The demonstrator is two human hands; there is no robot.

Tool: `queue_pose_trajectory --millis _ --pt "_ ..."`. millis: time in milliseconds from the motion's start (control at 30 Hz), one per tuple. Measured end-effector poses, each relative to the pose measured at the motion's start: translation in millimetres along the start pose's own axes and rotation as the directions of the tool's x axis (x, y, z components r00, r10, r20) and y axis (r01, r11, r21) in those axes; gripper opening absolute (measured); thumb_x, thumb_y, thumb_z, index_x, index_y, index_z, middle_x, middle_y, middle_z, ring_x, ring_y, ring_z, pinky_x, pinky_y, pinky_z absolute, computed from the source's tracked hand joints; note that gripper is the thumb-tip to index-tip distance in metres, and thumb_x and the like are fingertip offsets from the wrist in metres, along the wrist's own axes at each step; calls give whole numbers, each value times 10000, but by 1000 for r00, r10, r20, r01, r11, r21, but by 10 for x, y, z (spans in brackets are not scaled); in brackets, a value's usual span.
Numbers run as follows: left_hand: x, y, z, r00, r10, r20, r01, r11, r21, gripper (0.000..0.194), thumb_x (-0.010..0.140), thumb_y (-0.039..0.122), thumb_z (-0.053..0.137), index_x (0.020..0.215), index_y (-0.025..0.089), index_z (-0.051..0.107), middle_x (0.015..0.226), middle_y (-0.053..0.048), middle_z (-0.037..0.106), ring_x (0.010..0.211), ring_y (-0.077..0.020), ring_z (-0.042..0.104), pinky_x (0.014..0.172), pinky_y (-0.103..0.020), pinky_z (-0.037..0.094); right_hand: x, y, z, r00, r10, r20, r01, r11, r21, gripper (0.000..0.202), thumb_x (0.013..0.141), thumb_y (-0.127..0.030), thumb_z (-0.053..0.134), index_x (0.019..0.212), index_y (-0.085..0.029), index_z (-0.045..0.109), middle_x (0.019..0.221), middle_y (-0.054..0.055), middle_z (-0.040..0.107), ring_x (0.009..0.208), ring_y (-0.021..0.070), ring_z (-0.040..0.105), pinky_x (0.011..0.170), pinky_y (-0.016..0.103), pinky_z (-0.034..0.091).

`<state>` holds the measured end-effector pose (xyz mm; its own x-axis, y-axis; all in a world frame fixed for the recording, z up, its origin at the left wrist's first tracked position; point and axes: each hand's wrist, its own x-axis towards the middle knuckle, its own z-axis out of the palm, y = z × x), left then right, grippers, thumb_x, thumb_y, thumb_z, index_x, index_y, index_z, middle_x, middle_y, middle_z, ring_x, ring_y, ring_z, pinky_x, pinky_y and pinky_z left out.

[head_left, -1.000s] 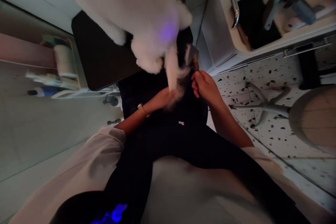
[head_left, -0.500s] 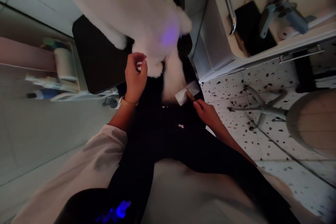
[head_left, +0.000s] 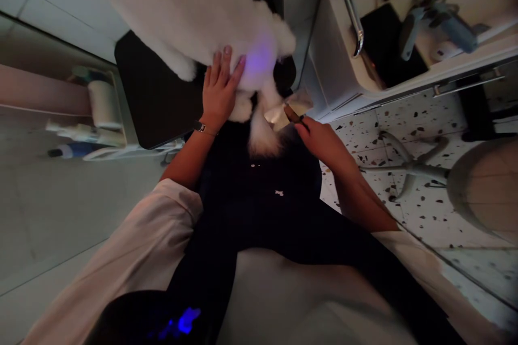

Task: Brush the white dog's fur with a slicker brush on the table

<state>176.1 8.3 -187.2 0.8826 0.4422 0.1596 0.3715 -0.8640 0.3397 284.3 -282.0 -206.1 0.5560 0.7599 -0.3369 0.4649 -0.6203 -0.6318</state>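
Your brushing looks begun but unfinished: right hand [head_left: 318,139] clamped on the brush [head_left: 290,112] at the tuft [head_left: 264,136]'s 2 o'clock, left hand [head_left: 219,92] resting, fingers apart, on the white animal [head_left: 190,8].

1. Our left hand [head_left: 219,94]: laid flat upon a white-furred animal [head_left: 190,11].
2. Our right hand [head_left: 319,139]: gripping a brush [head_left: 291,113] by its handle, beside the fluffy tail [head_left: 263,132].
3. Black counter [head_left: 148,99]: beneath the animal.
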Motion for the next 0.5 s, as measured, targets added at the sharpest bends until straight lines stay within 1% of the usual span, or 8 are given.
queue_pose_trajectory --millis 67,133,200,267,333,400,433,500 --pt "-18 -88 -8 999 5 -38 -7 998 -56 438 1007 107 490 1407 206 640 1641 -63 436 1605 -236 271 1371 -531 102 -264 79 -147 986 15 166 -4 998 -66 266 1015 -386 517 969 -208 709 799 90 700 696 239 623 641 310 396" --pt "-22 -158 -16 999 11 -49 -19 988 -155 324 1002 217 586 1311 221 684 1573 -48 525 1571 -226 339 1373 -520 158 -369 36 -271 967 15 254 12 995 -103 290 1021 -411 516 962 -212 719 825 85 717 710 234 631 633 303 378" --pt "-17 -209 -16 995 41 -95 -62 970 -234 242 994 361 640 1197 257 722 1479 -40 612 1517 -226 413 1361 -519 219 -275 -122 -325 980 -23 200 42 995 -93 323 1041 -433 485 1032 -208 717 868 92 727 761 248 650 658 308 388" --pt "1 -248 -8 980 86 -178 -130 959 -251 262 1021 465 579 1107 284 749 1383 -48 670 1441 -235 487 1319 -524 297 -37 -325 -296 995 -72 63 76 995 -58 346 1061 -426 451 1155 -200 696 927 104 731 830 268 667 704 319 417" --pt "37 -283 -4 972 107 -210 -157 958 -240 292 1030 512 555 1037 300 755 1281 -60 707 1321 -238 564 1249 -515 379 208 -483 -216 997 -72 -27 70 996 -47 361 1070 -396 439 1267 -189 660 979 119 730 887 287 675 756 338 445" --pt "84 -313 -17 977 78 -201 -124 966 -228 249 1003 517 628 982 293 735 1173 -67 721 1190 -222 605 1174 -485 442 326 -532 -152 1000 -13 -25 11 997 -74 372 1075 -374 431 1316 -180 637 996 133 727 915 303 678 786 357 459" --pt "104 -321 -32 978 60 -202 -104 971 -216 242 998 510 653 967 279 719 1137 -71 717 1145 -212 611 1143 -472 461 313 -506 -142 1000 27 1 -27 995 -96 373 1078 -371 422 1313 -178 637 998 138 725 921 308 680 792 362 462" --pt "116 -313 -77 971 47 -236 -93 978 -188 285 1021 510 630 952 240 689 1085 -88 701 1091 -204 616 1094 -461 487 156 -368 -172 993 91 76 -80 987 -143 376 1085 -383 388 1275 -183 645 1008 144 724 932 309 683 788 364 460"
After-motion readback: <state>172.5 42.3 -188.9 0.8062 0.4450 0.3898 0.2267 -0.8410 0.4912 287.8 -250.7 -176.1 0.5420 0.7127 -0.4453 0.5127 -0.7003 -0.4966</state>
